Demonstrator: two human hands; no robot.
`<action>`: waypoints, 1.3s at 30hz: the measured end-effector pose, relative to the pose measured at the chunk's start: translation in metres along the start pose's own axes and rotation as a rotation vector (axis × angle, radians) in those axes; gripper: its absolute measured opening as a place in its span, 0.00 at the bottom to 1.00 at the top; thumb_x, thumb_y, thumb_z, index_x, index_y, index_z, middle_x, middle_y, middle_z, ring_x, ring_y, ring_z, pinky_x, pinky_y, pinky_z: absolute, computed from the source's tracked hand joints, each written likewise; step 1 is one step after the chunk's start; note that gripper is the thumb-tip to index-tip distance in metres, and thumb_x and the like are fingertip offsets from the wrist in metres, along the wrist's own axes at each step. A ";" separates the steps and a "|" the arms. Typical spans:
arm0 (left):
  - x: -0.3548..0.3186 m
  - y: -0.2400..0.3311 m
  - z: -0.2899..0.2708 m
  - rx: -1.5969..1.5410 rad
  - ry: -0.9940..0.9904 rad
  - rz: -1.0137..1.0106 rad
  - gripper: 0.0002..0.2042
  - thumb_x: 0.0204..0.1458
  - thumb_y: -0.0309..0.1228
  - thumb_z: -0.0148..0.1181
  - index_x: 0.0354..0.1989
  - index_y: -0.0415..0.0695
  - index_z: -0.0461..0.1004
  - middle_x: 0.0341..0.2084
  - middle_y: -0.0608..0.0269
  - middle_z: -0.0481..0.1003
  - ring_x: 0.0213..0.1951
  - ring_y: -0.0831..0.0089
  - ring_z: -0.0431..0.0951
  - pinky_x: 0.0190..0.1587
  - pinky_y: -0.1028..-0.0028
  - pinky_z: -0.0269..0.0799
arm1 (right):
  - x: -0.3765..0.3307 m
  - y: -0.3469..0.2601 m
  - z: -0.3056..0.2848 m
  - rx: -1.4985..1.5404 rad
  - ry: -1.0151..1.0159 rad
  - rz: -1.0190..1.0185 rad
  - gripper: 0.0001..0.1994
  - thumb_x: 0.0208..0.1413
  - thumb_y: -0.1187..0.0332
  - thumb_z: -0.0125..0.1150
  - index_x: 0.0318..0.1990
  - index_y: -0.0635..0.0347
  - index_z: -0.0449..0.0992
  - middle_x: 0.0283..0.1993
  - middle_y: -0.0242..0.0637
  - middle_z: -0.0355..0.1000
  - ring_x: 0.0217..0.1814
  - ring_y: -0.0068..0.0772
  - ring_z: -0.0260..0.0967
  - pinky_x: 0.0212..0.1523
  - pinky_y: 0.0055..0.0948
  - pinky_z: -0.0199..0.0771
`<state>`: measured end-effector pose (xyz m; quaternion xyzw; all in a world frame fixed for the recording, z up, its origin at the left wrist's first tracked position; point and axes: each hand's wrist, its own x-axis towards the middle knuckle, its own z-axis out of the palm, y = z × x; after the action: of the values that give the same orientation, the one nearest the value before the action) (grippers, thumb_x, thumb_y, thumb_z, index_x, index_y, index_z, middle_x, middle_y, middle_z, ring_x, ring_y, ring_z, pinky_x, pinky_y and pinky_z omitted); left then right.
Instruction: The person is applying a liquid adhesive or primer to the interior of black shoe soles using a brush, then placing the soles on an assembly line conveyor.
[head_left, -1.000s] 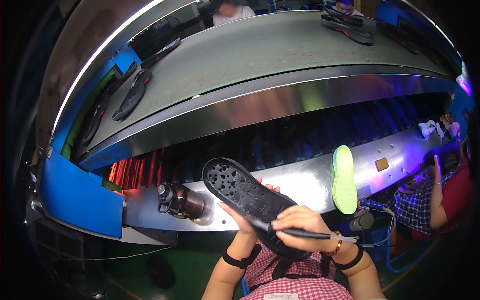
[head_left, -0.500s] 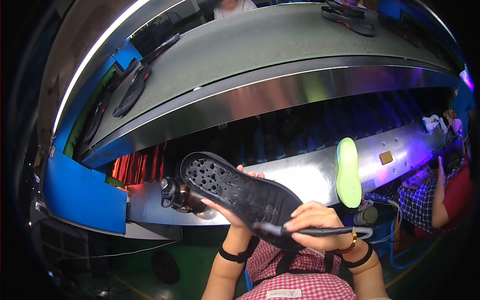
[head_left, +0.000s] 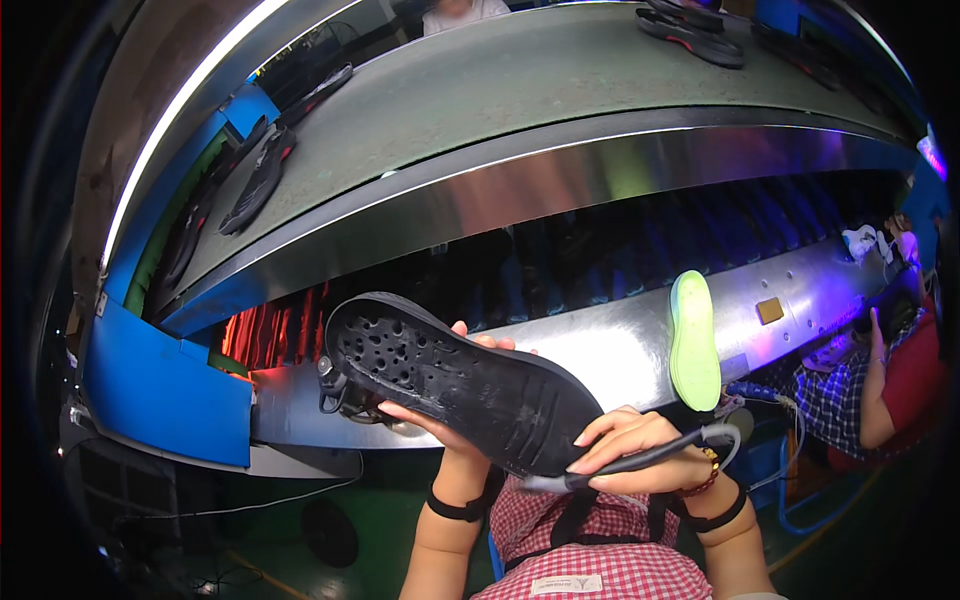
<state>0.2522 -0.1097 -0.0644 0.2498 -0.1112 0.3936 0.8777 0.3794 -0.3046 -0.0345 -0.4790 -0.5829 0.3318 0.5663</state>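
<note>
A black shoe sole lies slanted across my left hand, whose thumb is at its lower edge and whose fingertips show past its upper edge. Its heel, at the upper left, is full of round holes; ridges cross the forefoot. My right hand grips a brush with a dark handle and a grey tube looping from its back end. The pale brush tip is at the sole's near lower edge; whether it touches cannot be made out. Fingertips of my right hand rest close to the toe end.
A lime-green sole and a small yellowish block lie on the metal ledge. A dark bottle is partly hidden behind the held sole. Black soles ride the green conveyor beyond. At right sits another person.
The held sole has shifted a little left and up. My right hand has brought the brush tip from the sole's face down to its lower edge, and the handle now tilts more steeply.
</note>
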 end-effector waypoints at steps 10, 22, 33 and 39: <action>0.007 -0.002 0.009 0.050 -0.061 0.055 0.57 0.35 0.79 0.38 0.63 0.39 0.56 0.52 0.46 0.69 0.55 0.49 0.67 0.60 0.41 0.55 | -0.008 0.002 -0.011 0.029 -0.050 0.010 0.10 0.44 0.71 0.68 0.36 0.58 0.82 0.39 0.36 0.79 0.48 0.31 0.71 0.54 0.34 0.62; 0.011 0.004 0.016 0.074 -0.023 0.077 0.57 0.34 0.79 0.38 0.62 0.38 0.57 0.50 0.45 0.69 0.53 0.48 0.68 0.58 0.48 0.61 | -0.014 0.012 -0.017 0.501 0.045 0.074 0.11 0.45 0.77 0.65 0.39 0.65 0.80 0.40 0.42 0.77 0.44 0.32 0.73 0.47 0.30 0.70; 0.013 0.006 0.018 0.241 0.108 0.012 0.59 0.32 0.81 0.31 0.60 0.37 0.59 0.51 0.46 0.69 0.53 0.54 0.70 0.56 0.55 0.66 | -0.028 0.038 -0.024 0.439 0.144 0.128 0.10 0.46 0.75 0.64 0.38 0.65 0.81 0.39 0.43 0.78 0.50 0.36 0.71 0.65 0.41 0.53; 0.017 0.017 0.029 0.346 0.285 -0.063 0.48 0.48 0.72 0.33 0.63 0.38 0.57 0.58 0.49 0.64 0.59 0.55 0.65 0.63 0.54 0.57 | -0.026 0.044 -0.003 1.009 0.318 0.311 0.10 0.54 0.79 0.55 0.44 0.71 0.74 0.45 0.53 0.74 0.49 0.43 0.73 0.53 0.38 0.75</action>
<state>0.2508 -0.1041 -0.0267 0.3418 0.0908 0.4103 0.8406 0.3873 -0.3154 -0.0841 -0.2728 -0.1812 0.5734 0.7510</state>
